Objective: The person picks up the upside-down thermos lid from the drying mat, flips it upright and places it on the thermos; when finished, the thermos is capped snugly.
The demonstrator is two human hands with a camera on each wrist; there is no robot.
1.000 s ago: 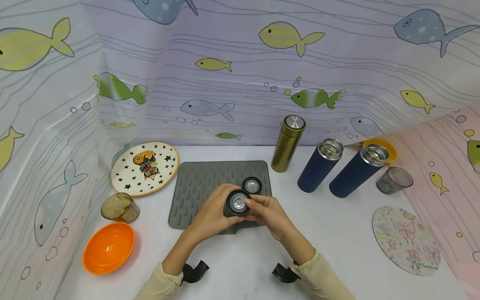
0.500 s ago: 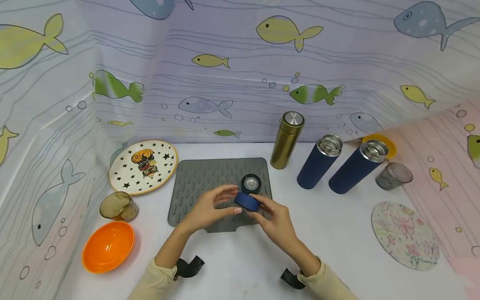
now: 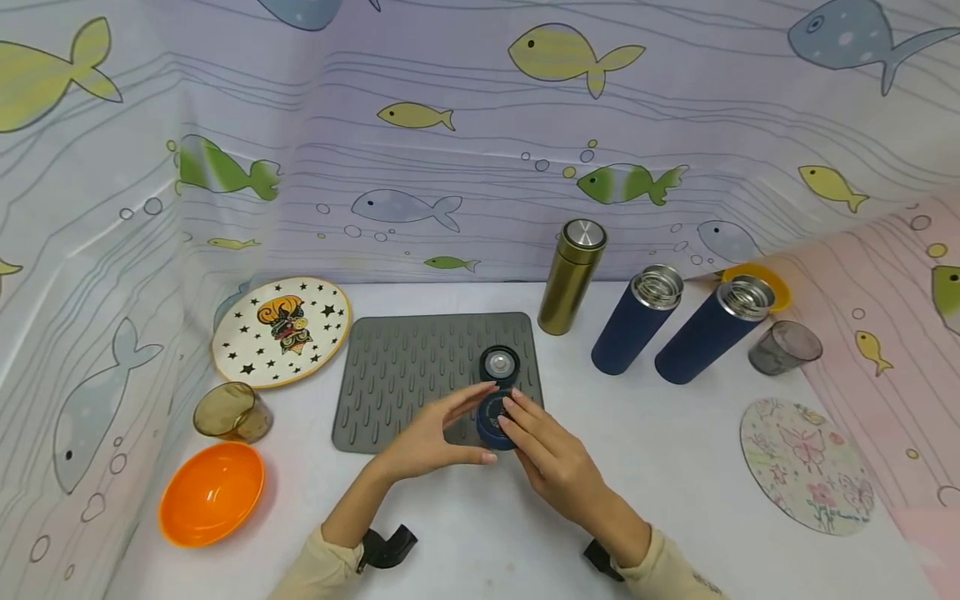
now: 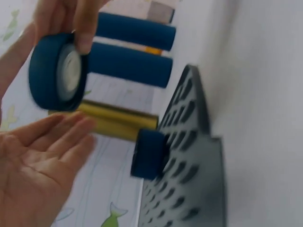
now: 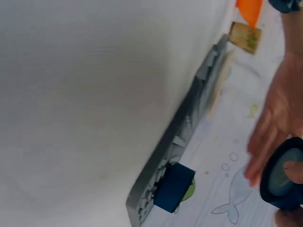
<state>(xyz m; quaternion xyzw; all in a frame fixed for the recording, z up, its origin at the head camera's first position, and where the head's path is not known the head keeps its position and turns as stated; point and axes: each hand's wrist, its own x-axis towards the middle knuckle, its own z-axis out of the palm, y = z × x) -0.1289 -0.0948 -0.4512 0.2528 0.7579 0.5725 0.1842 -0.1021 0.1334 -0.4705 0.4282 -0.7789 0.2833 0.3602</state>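
Note:
My right hand point(image 3: 558, 458) pinches a dark blue bottle lid point(image 3: 491, 423) above the front right part of the grey drying mat point(image 3: 420, 358). The lid's solid top faces up in the head view, and its pale inner side point(image 4: 71, 74) shows in the left wrist view. My left hand point(image 3: 431, 437) is held beside this lid with fingers and thumb spread and the palm turned to it. A second blue lid point(image 3: 499, 364) lies on the mat just behind, inner side up. Two blue bottles point(image 3: 632, 329) point(image 3: 708, 337) without lids stand to the right.
A gold bottle point(image 3: 570, 279) stands behind the mat. To the left are a star-patterned plate point(image 3: 247, 342), an amber glass point(image 3: 232, 412) and an orange bowl point(image 3: 212, 496). A grey glass point(image 3: 783, 348), a yellow object point(image 3: 780, 292) and a floral round board point(image 3: 806, 467) sit at the right.
The lid has been turned over, from inner side up to solid top up. The left hand has come off it, and the right hand holds it alone. The second lid stays put.

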